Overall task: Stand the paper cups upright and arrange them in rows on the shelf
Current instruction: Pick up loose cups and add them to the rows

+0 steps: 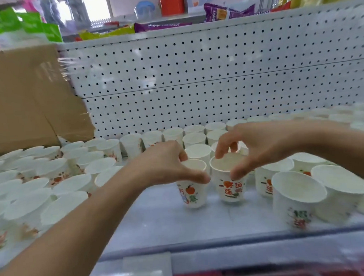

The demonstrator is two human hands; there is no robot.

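Two white paper cups with red and green print stand upright side by side on the white shelf [164, 221]. My left hand [167, 163] grips the rim of the left cup [193, 193], thumb at the front and fingers behind. My right hand [259, 144] pinches the rim of the right cup [230, 188] from above, thumb in front and index finger at the back. Several more upright cups stand in rows behind them [196, 138], to the left [58, 171] and to the right [298, 197].
A white pegboard back panel [215, 72] closes the shelf at the rear. A brown cardboard box [25, 97] sits at the back left. Snack bags [160, 26] lie on the level above. The shelf's front lip [224, 243] runs below the cups.
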